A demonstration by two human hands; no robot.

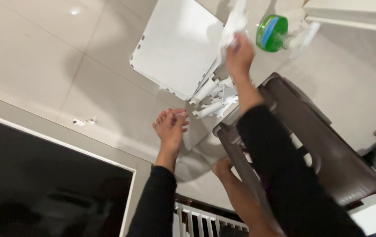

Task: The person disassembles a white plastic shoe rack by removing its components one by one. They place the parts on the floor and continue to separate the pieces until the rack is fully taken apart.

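Our right hand (239, 55) clenched round white cloth (234, 19), pressed at edge of white panel (177, 46) on floor. Left hand (170, 127) spread flat, empty. Green spray bottle (273, 33) beside. We judge wiping underway, unfinished.

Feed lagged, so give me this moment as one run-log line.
right hand: holds white cloth on white panel | left hand: open, holds nothing | green spray bottle beside | brown chair

Right hand (239, 55) raised, fingers clenched; left hand (171, 127) flat, open.
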